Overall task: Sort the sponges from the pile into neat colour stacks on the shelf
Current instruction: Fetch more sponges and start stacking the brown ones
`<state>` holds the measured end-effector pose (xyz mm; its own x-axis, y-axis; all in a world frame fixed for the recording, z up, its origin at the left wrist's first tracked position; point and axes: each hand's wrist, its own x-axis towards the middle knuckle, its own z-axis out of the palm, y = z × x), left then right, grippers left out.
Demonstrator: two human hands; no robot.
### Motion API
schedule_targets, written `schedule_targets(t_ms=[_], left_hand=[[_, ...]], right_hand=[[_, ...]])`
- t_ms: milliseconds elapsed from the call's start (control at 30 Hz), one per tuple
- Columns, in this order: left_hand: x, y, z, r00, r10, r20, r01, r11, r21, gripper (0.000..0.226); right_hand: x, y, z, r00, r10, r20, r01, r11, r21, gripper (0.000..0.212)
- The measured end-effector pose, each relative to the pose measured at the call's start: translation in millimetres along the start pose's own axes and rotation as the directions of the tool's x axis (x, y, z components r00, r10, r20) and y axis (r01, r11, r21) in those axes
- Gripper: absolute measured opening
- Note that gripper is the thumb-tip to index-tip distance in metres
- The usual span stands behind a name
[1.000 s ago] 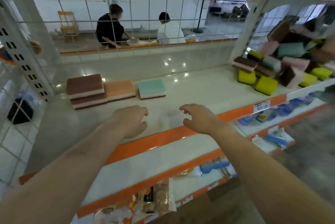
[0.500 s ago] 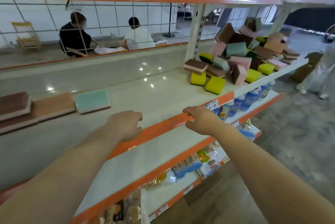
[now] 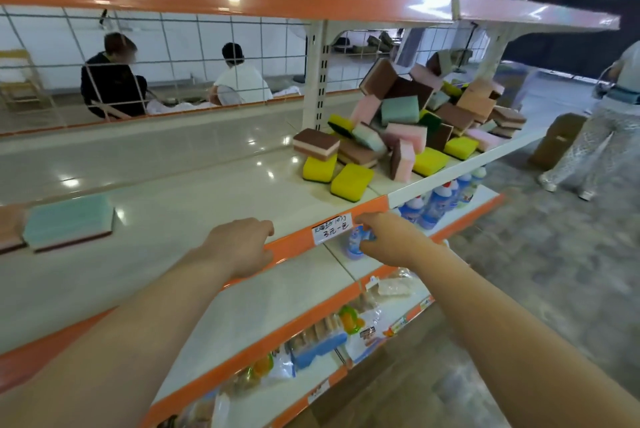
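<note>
Both arms outstretched, left hand (image 3: 242, 247) and right hand (image 3: 391, 240) loosely curled, holding nothing, at the shelf (image 3: 207, 205) front edge; sponge pile (image 3: 408, 129) at 1 o'clock, teal sponge (image 3: 69, 223) at 10 o'clock.

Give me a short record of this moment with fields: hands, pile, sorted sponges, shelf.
left hand: empty, fingers loosely curled, over the shelf edge
right hand: empty, reaching toward the pile
pile: mixed sponges, on the right
green sponge: flat, on the left, apart from the pile
shelf: white, orange front edge
</note>
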<state>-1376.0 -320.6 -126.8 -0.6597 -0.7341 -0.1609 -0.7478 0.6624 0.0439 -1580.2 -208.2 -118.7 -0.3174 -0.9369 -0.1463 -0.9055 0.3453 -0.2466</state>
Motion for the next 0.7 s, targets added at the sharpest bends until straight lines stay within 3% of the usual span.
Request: schedule_targets(t_ms=[267,500,700], left_hand=[[53,34,-5,0.999,0.046,0.003,-0.046,0.997,0.057,0.045],[109,58,-14,0.994,0.081,-0.073,-0.074,0.992,0.099,0.042],[158,63,-27,0.991,0.098,-0.095,-0.089,0.992,0.093,0.038]], right_hand=[[21,50,-7,0.996,0.084,-0.025,-0.083,0.996,0.006,0.049],[55,82,-23,0.989,0.122,-0.081,-0.117,0.991,0.056,0.044],[95,105,-38,0.978,0.200,-0.065,-0.195,0.978,0.077,0.050]])
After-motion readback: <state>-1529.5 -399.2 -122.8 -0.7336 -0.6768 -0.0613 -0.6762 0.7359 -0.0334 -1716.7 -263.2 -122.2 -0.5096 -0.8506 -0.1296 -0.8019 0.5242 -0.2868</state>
